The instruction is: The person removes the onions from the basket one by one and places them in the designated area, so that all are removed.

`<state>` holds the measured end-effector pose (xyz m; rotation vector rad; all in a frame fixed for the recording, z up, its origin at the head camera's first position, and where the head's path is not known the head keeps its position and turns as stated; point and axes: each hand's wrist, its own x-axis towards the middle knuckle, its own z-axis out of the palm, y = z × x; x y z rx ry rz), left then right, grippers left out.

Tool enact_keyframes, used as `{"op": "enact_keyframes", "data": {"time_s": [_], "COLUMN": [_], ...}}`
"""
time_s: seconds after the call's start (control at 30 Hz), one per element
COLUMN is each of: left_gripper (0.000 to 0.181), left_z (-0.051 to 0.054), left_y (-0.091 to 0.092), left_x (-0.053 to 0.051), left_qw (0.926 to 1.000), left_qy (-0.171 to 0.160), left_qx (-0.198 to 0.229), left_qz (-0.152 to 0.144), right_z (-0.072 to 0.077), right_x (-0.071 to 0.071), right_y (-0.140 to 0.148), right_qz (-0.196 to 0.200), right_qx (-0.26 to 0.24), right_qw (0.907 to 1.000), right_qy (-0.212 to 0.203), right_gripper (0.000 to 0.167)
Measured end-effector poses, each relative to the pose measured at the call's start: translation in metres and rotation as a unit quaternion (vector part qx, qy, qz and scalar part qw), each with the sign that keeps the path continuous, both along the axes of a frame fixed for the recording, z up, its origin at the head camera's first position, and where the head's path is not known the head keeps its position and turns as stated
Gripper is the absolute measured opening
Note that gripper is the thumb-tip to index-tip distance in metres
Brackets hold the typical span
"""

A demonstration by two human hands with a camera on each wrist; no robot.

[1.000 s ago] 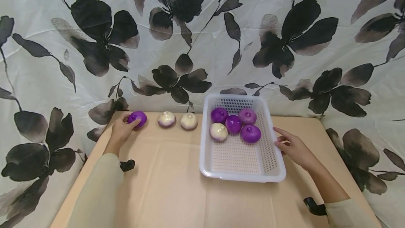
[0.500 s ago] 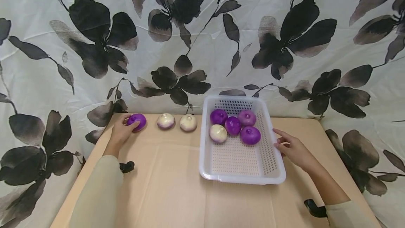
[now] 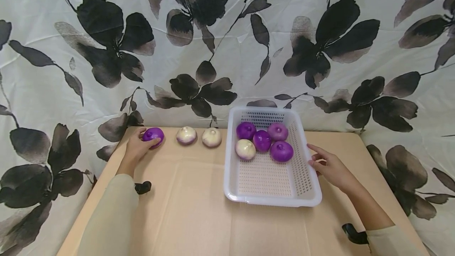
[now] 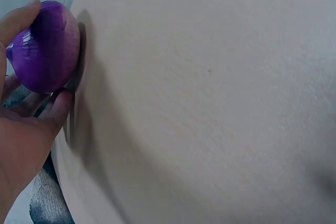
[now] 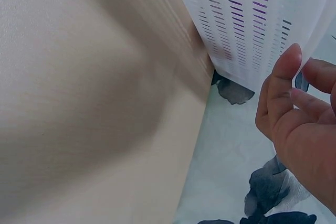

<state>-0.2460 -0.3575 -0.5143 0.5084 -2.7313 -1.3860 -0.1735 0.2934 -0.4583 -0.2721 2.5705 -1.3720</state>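
Observation:
In the head view my left hand [image 3: 136,149] holds a purple onion [image 3: 153,134] at the table's far left. The left wrist view shows the thumb and fingers on opposite sides of that onion [image 4: 47,48], close to the table's surface. My right hand [image 3: 330,169] pinches the right rim of a white perforated basket [image 3: 271,200]. In the right wrist view its fingers meet at the basket's edge [image 5: 315,30]. Inside the basket lie several purple onions [image 3: 281,151] and one whitish onion [image 3: 245,149], grouped toward the back.
Two whitish onions [image 3: 186,135] sit in a row between the left hand and the basket. The light wooden table [image 3: 185,216] ends at the back against a white cloth [image 3: 249,82] with dark printed flowers.
The left thumb has shifted slightly on the purple onion. Both hands, the basket and the other onions stay where they were.

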Motion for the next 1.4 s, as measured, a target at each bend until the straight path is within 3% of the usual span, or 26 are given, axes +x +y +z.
{"op": "enact_keyframes", "data": {"time_s": [0.33,0.9,1.1,1.4], "left_gripper": [0.089,0.094,0.095,0.095], "left_z": [-0.003,0.003,0.018,0.054], "left_y": [0.000,0.001,0.004,0.018], "left_x": [-0.005,0.000,0.006,0.012], "left_qw": [0.9999,0.9996,0.9989,0.9931], "left_qy": [0.002,0.010,0.026,0.075], "left_qx": [-0.010,-0.004,0.002,-0.035], "left_qz": [-0.010,-0.026,-0.039,-0.083], "right_z": [0.001,0.001,0.002,0.002], "right_x": [0.000,0.001,0.001,0.001], "right_y": [0.000,0.000,-0.001,0.000], "right_qz": [0.001,0.006,0.006,0.004], "right_qx": [-0.004,-0.005,-0.007,-0.005], "right_qw": [1.0000,1.0000,1.0000,1.0000], "right_qy": [-0.001,0.006,0.002,0.000], "right_gripper": [0.065,0.065,0.065,0.065]}}
